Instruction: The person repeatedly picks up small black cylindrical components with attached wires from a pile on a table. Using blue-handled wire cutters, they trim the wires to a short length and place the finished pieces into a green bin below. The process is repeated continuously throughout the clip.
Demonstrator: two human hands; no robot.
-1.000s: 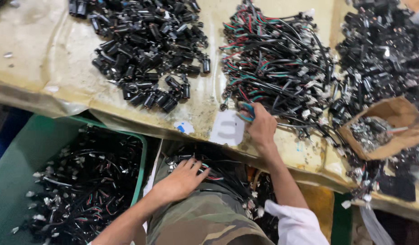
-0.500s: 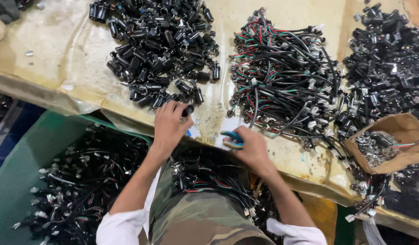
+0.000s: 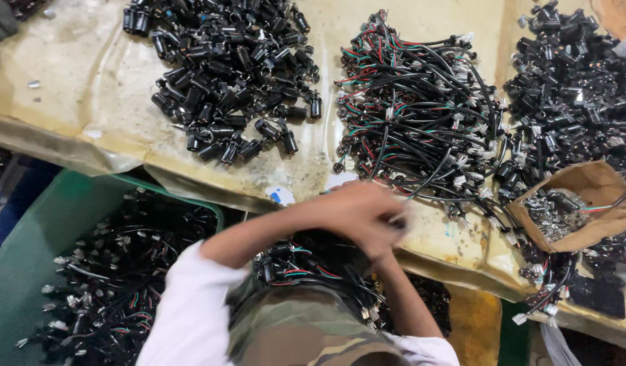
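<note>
Green bin point(image 3: 28, 271) of wired parts at your left | black connector caps point(image 3: 225, 74) heaped on surface point(image 3: 62, 95) | your left hand point(image 3: 350, 207) overlaps right hand point(image 3: 381, 237) at surface edge, blurred, grip cannot be told | wire harnesses point(image 3: 414, 122) just beyond | step: joining a piece, judged | next needs steadier alignment.

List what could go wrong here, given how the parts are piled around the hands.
The wire harness pile reaches the bench edge beside the joined hands; a snagged lead might drag others off. The cardboard box of small metal parts leans at the edge and could tip. The wired parts on the lap lie loose and may slide to the floor.
</note>
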